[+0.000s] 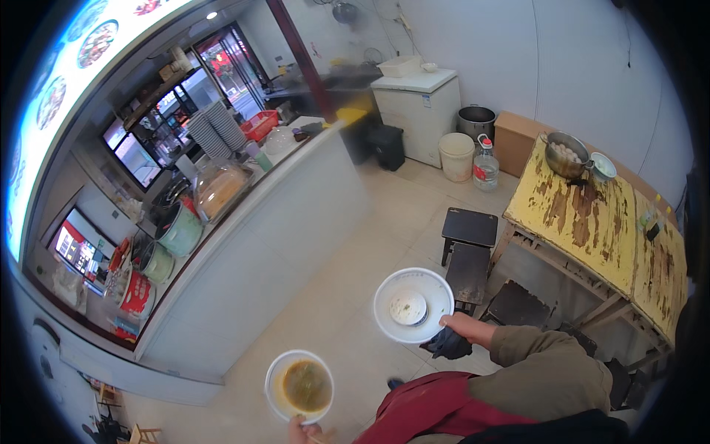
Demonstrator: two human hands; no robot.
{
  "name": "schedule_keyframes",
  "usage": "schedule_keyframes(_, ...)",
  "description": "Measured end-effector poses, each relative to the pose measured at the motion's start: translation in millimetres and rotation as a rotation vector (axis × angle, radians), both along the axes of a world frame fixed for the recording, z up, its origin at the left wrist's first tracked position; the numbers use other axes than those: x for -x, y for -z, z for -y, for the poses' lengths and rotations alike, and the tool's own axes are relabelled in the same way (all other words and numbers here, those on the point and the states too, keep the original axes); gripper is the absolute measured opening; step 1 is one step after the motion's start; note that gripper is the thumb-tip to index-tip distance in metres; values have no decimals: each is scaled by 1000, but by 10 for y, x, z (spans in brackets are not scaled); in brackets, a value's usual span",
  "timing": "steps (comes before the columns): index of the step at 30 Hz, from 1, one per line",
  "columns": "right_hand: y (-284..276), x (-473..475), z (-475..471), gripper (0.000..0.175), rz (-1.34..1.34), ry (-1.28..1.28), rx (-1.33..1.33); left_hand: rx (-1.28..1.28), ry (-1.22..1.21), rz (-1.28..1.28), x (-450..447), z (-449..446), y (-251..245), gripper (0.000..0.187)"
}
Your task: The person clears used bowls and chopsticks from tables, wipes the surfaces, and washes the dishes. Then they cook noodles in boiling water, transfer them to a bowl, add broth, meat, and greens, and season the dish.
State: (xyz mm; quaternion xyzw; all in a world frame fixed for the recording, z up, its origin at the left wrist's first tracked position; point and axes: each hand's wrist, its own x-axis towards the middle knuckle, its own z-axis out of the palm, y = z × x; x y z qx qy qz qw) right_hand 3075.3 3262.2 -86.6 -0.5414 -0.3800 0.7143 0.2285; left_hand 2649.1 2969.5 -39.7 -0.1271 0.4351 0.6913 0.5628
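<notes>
My left hand (308, 430) grips the near rim of a white bowl (272, 383) at the bottom of the view; brownish broth (307, 386) with bits in it fills part of the bowl. A thin stick-like thing shows by the fingers. My right hand (463, 326) holds the rim of a larger white bowl (438, 297), in which a small white bowl (407, 307) with food specks sits. A dark cloth or bag (448, 345) hangs below that hand; whether the fingers hold it too, I cannot tell.
A long white counter (266, 250) with pots, stacked dishes and a domed tray runs along the left. On the right stands a worn yellow table (582, 222) bearing a metal pot (566, 155), with black stools (470, 226) beside it. A chest freezer (416, 116), bucket (456, 158) and water bottle (486, 166) stand behind.
</notes>
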Motion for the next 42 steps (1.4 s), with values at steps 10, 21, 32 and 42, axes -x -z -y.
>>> schedule_keyframes(10, -455, 69, -1292, 34, -261, 378, 6, -69, 458, -55, 660, -3339, 97, 12)
schedule_keyframes(21, -322, -184, -3010, 40, -187, 731, 8, -74, 823, -38, 303, -6977, 83, 13)
schedule_keyframes(32, -532, -540, -5707, 38, -272, 827, -5, -42, 849, -38, -597, -10004, -266, 10)
schedule_keyframes(42, -553, -861, -8337, 39, -271, 853, -30, -94, 896, -80, -1059, -12795, -56, 10)
